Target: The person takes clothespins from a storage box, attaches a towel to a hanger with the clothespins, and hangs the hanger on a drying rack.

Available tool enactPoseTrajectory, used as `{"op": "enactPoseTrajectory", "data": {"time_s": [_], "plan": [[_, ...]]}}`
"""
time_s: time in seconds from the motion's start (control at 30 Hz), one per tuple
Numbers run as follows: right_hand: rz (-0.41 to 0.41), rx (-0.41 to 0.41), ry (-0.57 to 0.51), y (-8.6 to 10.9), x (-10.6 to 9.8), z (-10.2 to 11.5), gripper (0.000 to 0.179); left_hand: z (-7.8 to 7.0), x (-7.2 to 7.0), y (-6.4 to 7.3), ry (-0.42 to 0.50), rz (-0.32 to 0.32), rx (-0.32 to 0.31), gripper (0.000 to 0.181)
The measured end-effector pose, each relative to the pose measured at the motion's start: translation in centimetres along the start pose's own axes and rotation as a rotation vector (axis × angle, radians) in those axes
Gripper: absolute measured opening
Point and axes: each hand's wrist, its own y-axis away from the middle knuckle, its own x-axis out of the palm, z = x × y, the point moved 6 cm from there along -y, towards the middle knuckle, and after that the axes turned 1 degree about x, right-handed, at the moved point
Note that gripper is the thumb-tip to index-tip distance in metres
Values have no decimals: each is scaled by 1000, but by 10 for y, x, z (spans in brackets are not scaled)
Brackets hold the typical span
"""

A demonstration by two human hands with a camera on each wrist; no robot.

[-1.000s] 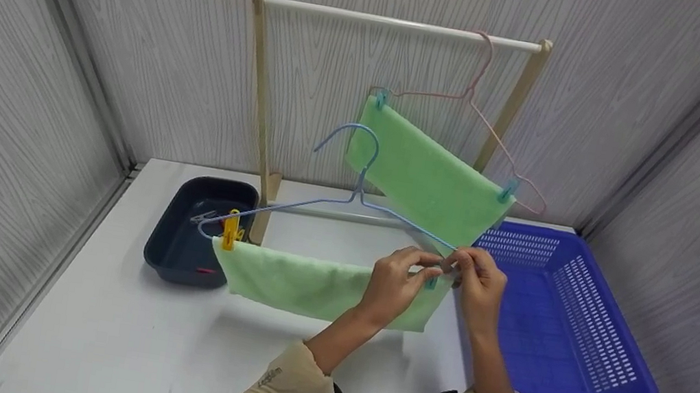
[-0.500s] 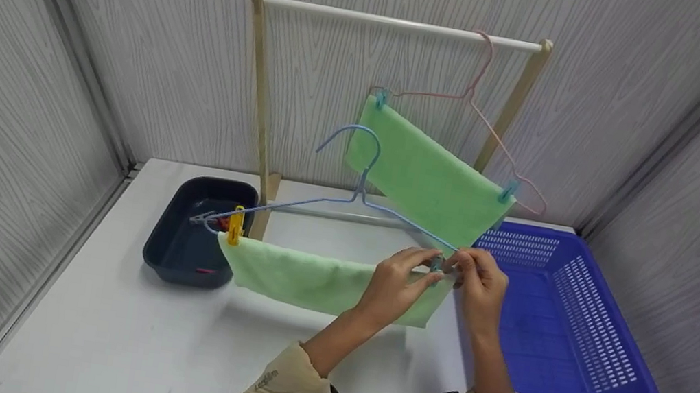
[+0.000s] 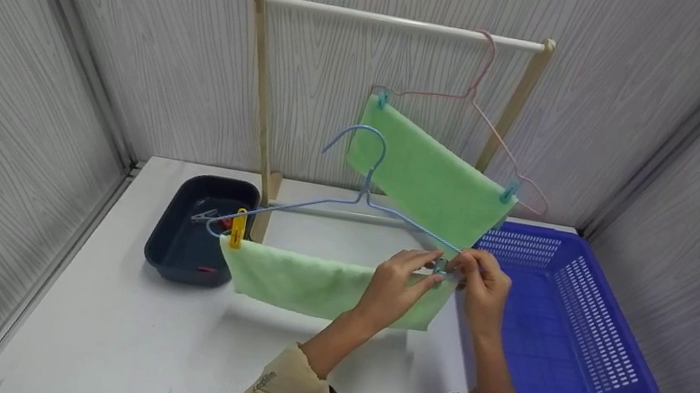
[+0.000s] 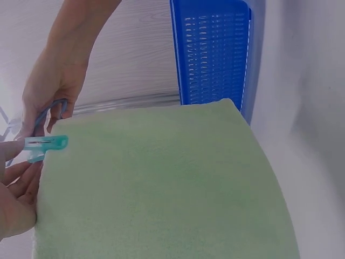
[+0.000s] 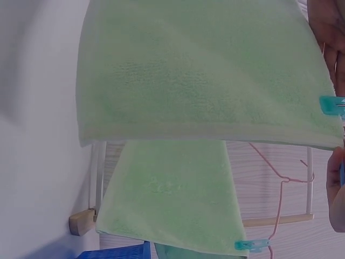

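In the head view, a blue wire hanger (image 3: 328, 201) is held above the table with a light green towel (image 3: 303, 280) along its lower side. A yellow clothespin (image 3: 237, 230) clips the towel's left corner to it. My left hand (image 3: 390, 287) pinches a teal clothespin (image 3: 440, 265) near the towel's right corner. The left wrist view shows this clothespin (image 4: 51, 143) reaching over the towel's edge. My right hand (image 3: 485, 289) grips the hanger's right end close beside it; whether it also pinches the towel is hidden. Both hands nearly touch.
Behind, a second green towel (image 3: 431, 167) hangs tilted from a pink hanger (image 3: 475, 94) on a rack's white rail (image 3: 377, 17). A dark bin (image 3: 166, 245) with clothespins stands left. At right sits a blue perforated basket (image 3: 621, 334).
The teal clothespin has come up between my left fingers from lower on the towel. The hanger and towel have shifted slightly right. Both hands stay almost in place.
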Motion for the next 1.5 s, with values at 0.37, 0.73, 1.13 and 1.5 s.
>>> {"op": "enactPoseTrajectory", "data": {"time_s": [0.37,0.73,1.13,1.5], "plan": [[-14,27,14,1,-6,0,14,0,-6,0,83,-40,-11,34],[-58,110,52,0,-13,0,14,-5,-30,-2,157,-160,61,22],[-58,97,56,2,-19,-1,17,-6,-57,4,153,-258,66,19],[-66,112,30,3,-26,-1,16,-15,-91,6,108,-343,48,16]]}}
